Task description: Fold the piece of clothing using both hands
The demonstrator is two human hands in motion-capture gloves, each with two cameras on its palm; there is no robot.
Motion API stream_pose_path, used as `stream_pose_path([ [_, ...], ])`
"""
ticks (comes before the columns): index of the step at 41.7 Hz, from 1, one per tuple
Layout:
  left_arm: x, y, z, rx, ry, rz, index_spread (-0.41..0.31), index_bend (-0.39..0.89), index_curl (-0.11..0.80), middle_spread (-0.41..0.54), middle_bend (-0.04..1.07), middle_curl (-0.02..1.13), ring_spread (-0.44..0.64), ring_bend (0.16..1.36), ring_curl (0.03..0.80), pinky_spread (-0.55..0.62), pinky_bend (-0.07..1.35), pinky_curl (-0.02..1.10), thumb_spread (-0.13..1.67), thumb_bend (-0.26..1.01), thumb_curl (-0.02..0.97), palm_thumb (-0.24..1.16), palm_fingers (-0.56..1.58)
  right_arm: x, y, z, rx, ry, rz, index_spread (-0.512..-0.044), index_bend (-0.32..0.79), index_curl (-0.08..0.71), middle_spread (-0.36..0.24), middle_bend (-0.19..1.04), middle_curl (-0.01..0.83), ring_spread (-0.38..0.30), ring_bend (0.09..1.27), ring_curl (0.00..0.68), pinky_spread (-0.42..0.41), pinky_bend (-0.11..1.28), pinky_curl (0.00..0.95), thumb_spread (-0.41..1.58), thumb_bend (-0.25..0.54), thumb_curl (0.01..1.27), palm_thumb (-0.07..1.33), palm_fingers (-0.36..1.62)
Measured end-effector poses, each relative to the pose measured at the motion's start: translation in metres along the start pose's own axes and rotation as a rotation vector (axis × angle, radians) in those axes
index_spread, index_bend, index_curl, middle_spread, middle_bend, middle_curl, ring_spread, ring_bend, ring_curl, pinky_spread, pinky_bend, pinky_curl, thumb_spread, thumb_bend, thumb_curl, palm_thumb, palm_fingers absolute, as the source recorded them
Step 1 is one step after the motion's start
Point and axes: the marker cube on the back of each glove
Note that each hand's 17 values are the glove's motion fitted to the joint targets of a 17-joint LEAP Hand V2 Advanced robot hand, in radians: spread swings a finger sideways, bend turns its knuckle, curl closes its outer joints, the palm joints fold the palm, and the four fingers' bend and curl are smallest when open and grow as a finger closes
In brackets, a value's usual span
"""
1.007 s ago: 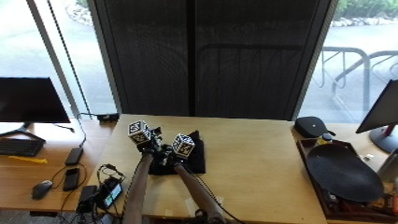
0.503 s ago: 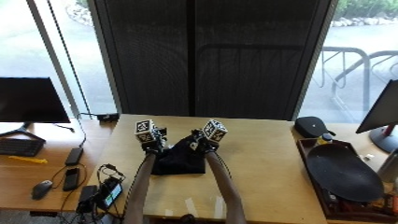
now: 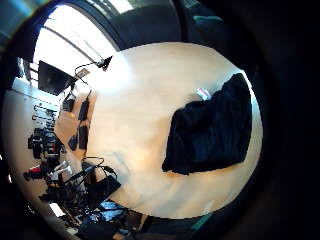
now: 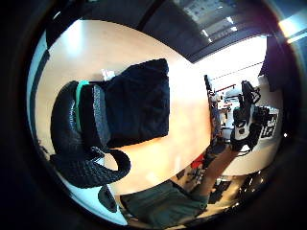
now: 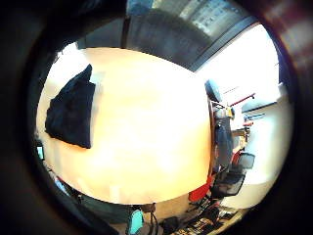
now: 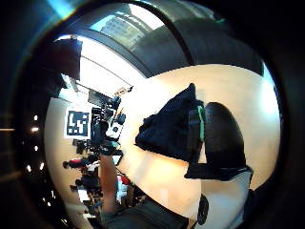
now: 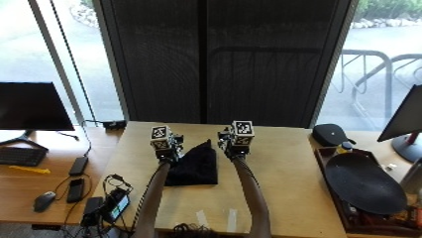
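A black piece of clothing (image 7: 193,168) lies folded into a small rectangle on the light wooden table (image 7: 284,168), one corner sticking up at its far edge. My left hand (image 7: 165,148) hovers at its far left corner. My right hand (image 7: 234,144) is just beyond its far right side. Neither hand holds cloth. The palm views show the whole garment (image 3: 210,130) (image 4: 139,103) (image 5: 71,110) (image 6: 169,126) lying free on the table below. In each thumb side view a black gloved thumb (image 4: 72,129) (image 6: 219,138) shows beside the cloth, not curled round it.
A black oval dish (image 7: 362,183) and a black case (image 7: 332,134) sit at the table's right. Cables, a charger and phones (image 7: 99,198) lie along the left edge, with a monitor (image 7: 33,106) on the neighbouring desk. Two white tape marks (image 7: 217,217) are near the front edge.
The hands were close together on the cloth, then moved apart along its far edge. Now both are off it, and the garment lies folded between them.
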Motion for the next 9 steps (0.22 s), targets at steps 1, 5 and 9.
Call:
stream_pose_path([
  [1,-0.002,-0.001,0.001,0.008,-0.020,-0.009,-0.140,0.14,0.337,-0.057,0.19,0.40,0.16,0.53,0.334,0.36,0.40,0.38,1.42,0.02,0.327,0.41,0.33,0.003,0.000,0.000,0.013,0.035,0.015,-0.304,0.20,0.335,0.088,0.14,0.349,0.136,0.18,0.322,0.280,0.52,0.349,1.39,-0.016,0.41,0.72,0.28],
  [5,-0.017,-0.005,0.002,0.021,-0.135,-0.045,-0.140,0.14,0.337,-0.058,0.19,0.40,0.16,0.53,0.334,0.36,0.40,0.38,1.42,0.01,0.327,0.42,0.33,-0.001,0.015,-0.015,-0.008,0.063,0.028,-0.315,0.20,0.350,0.085,0.14,0.332,0.141,0.18,0.317,0.286,0.52,0.348,1.39,-0.014,0.41,0.71,0.26],
  [9,-0.024,-0.002,0.002,-0.004,-0.191,-0.063,-0.140,0.15,0.338,-0.058,0.19,0.40,0.16,0.53,0.333,0.36,0.40,0.38,1.42,0.01,0.328,0.42,0.32,-0.001,0.018,-0.016,-0.025,0.047,0.033,-0.323,0.20,0.359,0.079,0.14,0.320,0.151,0.19,0.314,0.290,0.51,0.347,1.38,-0.013,0.41,0.70,0.23],
])
